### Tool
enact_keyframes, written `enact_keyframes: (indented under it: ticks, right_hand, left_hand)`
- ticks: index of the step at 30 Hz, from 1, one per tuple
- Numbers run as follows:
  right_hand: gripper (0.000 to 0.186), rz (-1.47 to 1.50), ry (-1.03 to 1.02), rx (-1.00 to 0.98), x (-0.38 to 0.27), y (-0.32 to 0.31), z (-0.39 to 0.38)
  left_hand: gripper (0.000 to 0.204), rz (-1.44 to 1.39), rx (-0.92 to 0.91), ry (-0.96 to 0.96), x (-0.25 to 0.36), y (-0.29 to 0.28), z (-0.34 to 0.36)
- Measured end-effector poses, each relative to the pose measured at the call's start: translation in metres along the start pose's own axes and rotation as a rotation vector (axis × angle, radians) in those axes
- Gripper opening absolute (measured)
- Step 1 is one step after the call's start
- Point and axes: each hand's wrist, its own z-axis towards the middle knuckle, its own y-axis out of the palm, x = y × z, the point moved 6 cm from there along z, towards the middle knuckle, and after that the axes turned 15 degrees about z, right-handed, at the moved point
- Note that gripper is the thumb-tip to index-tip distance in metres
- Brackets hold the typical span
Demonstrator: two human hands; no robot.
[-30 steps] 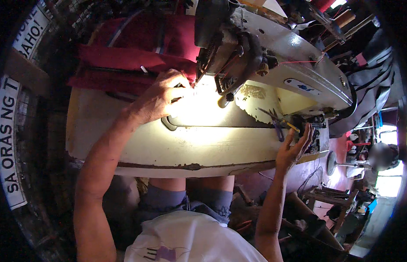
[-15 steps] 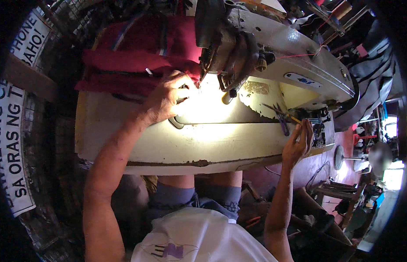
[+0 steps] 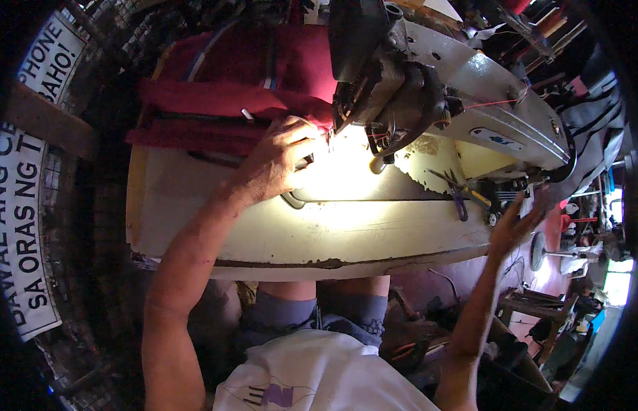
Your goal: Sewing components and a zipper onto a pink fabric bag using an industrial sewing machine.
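Red cloth [image 3: 216, 103] with dark strips along it lies on the left of the sewing machine's pale table [image 3: 264, 240], its right edge by the needle area. My left hand [image 3: 278, 161] curls its fingers on that edge, beside the lit machine head [image 3: 381, 82]; a small dark thing under the fingers is too hidden to name. My right hand [image 3: 514, 226] is raised at the table's right end, below the black handwheel [image 3: 572, 147]. Its fingers are stretched out, somewhat blurred, and no held thing shows. Scissors with purple handles [image 3: 460, 207] lie left of it, touching a yellow-handled tool [image 3: 479, 198].
A white stick [image 3: 247, 114], perhaps chalk, rests on the cloth. Pink thread [image 3: 494, 104] runs along the machine arm. A curved dark metal piece [image 3: 293, 201] lies near my left wrist. Dark fabric [image 3: 596, 151] hangs beyond the handwheel, and a fan [image 3: 538, 251] stands farther right.
My right hand has moved right and slightly up, away from the scissors, and its fingers have spread. The left hand stays on the cloth's edge. The whole view has shifted a little.
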Motion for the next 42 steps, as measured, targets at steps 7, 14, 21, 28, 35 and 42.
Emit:
enact_keyframes:
  ticks: [7,14,21,28,35,42]
  right_hand:
    - [0.045,-0.226,-0.203,-0.242,0.127,-0.006,0.201]
    - [0.044,-0.101,-0.246,-0.507,0.227,0.023,0.240]
    - [0.040,-0.109,-0.088,-0.271,0.193,-0.008,0.146]
    - [0.039,-0.141,0.011,-0.218,0.230,-0.016,0.140]
    - [0.040,-0.510,-0.935,-0.413,0.223,0.012,0.205]
    - [0.039,0.024,0.088,-0.156,0.224,-0.009,0.106]
  left_hand:
    - [0.017,0.015,0.007,0.012,-0.004,0.003,0.001]
    - [0.023,0.042,0.008,-0.026,-0.002,0.002,0.001]
    - [0.027,0.160,0.029,-0.027,-0.001,0.004,0.001]
    - [0.017,0.131,0.089,-0.033,0.001,0.003,0.001]
    - [0.036,0.201,-0.141,-0.116,0.024,-0.025,-0.044]
    - [0.039,0.297,-0.173,-0.252,0.040,-0.048,-0.077]
